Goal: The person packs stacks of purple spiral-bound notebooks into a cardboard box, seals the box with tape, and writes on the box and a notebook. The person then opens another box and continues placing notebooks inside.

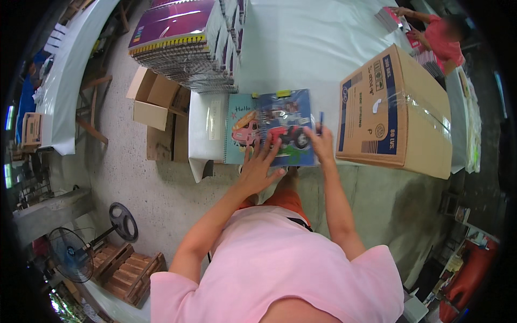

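Observation:
A dark blue spiral notebook (293,110) with a red vehicle on its cover lies in a clear wrapper at the table's front edge. Just left of it, partly underneath or side by side, is a teal notebook (232,148) with a pink van picture. My left hand (259,168) rests on the lower part of both covers, fingers spread. At the blue notebook's right edge, my right hand (323,146) is closed round a slim blue pen-like stick (321,119) that points up. A yellow strip (283,93) shows along the blue notebook's top edge.
Tall stacks of wrapped purple spiral notebooks (172,24) stand at the back left of the white-covered table (291,48). A large cardboard box (398,113) sits to the right. Open cartons (153,97) are beside the table. Another person (447,43) handles booklets at the far right.

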A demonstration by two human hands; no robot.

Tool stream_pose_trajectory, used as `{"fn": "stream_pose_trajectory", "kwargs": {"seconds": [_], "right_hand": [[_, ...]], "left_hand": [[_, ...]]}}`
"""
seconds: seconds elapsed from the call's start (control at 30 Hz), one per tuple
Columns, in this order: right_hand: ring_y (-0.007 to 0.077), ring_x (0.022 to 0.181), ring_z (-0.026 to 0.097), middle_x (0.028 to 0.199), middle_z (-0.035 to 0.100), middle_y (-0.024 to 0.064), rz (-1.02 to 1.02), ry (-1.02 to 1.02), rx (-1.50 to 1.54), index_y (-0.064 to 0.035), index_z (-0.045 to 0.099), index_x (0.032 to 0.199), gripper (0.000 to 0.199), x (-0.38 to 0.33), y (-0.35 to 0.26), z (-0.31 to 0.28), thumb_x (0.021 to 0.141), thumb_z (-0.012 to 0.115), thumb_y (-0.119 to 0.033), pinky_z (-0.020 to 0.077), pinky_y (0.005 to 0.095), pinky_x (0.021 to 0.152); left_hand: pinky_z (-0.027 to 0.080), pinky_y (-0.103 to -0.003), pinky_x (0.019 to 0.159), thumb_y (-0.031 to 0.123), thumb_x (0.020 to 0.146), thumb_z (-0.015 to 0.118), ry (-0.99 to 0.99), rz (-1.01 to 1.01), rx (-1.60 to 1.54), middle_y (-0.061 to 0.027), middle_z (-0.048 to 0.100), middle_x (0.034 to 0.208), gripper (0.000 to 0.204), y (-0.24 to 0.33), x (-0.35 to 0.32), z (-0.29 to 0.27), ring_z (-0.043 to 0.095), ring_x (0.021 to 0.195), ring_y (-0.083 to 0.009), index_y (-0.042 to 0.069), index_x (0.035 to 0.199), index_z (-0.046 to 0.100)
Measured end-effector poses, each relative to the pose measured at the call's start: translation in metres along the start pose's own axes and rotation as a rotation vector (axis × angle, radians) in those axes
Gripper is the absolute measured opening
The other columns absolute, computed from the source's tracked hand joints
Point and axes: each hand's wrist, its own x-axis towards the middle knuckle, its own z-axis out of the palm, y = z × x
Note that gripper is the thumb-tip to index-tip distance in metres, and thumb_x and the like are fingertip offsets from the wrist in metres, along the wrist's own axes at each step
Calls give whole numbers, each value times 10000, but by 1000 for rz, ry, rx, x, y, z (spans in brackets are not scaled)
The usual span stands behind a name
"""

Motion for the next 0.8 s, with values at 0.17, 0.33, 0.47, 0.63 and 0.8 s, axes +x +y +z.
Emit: {"fn": "stream_pose_trajectory", "kwargs": {"seconds": [0.17, 0.33, 0.47, 0.63, 0.8], "right_hand": [[316, 691, 578, 764, 616, 156, -160, 339, -82, -23, 642, 946, 299, 38, -21, -49, 822, 641, -295, 442, 401, 639], [302, 769, 564, 930, 560, 155, -328, 558, -301, -70, 587, 1164, 448, 40, -59, -60, 840, 618, -378, 447, 389, 698], [147, 672, 472, 807, 473, 53, -376, 303, 491, -48, 580, 1118, 416, 5, -60, -66, 910, 535, -406, 408, 278, 648], [52, 584, 429, 678, 468, -28, -273, 193, 817, -64, 567, 912, 192, -9, -29, -32, 930, 552, -255, 330, 196, 499], [26, 516, 406, 586, 451, -34, -15, 10, 900, -69, 474, 697, 290, -24, -43, 30, 893, 609, -235, 281, 183, 457]], "left_hand": [[161, -621, 1033, 435, 763, 637, 216, -282, 85, -318, 173, 1433, 914, 10, 40, 28, 179, 1304, -529, -13, 1413, 176], [430, -481, 915, 197, 678, 715, 32, -359, 163, -329, 359, 1331, 827, 7, 54, 27, 412, 1192, -485, -73, 1340, 300], [504, -382, 728, 67, 742, 630, 84, -259, -19, -239, 529, 1196, 662, -7, 38, 3, 603, 955, -344, 5, 1343, 360], [464, -314, 668, -61, 801, 506, 411, -467, -408, -198, 623, 973, 494, 18, -5, -88, 574, 661, -286, 124, 1258, 537], [445, -275, 798, -49, 842, 481, 510, -300, -348, -157, 648, 976, 415, -26, -45, -87, 586, 893, -160, 88, 1221, 581]]}}
